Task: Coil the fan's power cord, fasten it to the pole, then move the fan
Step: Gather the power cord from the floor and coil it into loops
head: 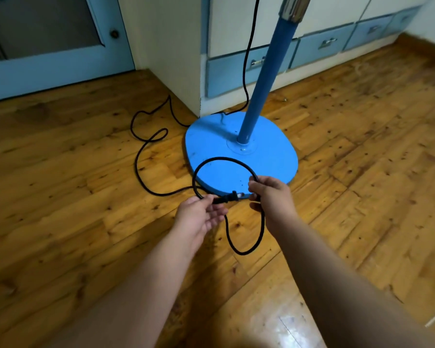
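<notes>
Dim warm indoor light, glare patch on wooden floor [274, 320], wide-angle bending at edges, foreground perhaps slightly blurred.

Wooden floor [60, 172] under fan base [266, 167], cord [137, 162]

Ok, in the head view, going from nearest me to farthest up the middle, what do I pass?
Hanging loop of the power cord → left hand and right hand, side by side, both holding the cord → fan base → pole → drawers.
</notes>
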Demonstrator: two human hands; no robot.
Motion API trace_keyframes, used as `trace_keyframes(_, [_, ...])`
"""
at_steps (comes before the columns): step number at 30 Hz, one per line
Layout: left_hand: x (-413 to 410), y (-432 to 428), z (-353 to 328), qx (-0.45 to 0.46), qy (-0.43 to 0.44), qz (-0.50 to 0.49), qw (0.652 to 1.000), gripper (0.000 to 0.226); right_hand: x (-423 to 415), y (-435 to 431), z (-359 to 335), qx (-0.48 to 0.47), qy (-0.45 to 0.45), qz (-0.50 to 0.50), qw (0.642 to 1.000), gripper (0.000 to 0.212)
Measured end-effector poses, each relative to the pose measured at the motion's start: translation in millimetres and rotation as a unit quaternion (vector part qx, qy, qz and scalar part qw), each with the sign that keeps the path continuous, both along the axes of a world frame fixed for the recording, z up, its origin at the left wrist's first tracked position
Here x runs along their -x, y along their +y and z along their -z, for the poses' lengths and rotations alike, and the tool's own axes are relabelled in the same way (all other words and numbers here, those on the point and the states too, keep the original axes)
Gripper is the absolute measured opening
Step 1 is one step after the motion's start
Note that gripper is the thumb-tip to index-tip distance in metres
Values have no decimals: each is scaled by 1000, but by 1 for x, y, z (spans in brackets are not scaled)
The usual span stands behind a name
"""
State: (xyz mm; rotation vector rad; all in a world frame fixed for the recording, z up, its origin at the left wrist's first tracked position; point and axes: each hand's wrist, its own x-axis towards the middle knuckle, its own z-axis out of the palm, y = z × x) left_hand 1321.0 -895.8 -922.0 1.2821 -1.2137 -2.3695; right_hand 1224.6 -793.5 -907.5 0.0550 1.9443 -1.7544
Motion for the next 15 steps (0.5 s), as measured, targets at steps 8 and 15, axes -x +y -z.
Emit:
trace_keyframes(8, [0, 8, -11, -9, 43, -56, 997, 14, -28, -13, 9, 46, -56, -57, 996, 13])
trace_keyframes(15, [-4, 5, -3, 97, -88, 48, 990, 15, -24, -16, 2, 12, 1, -70, 997, 11])
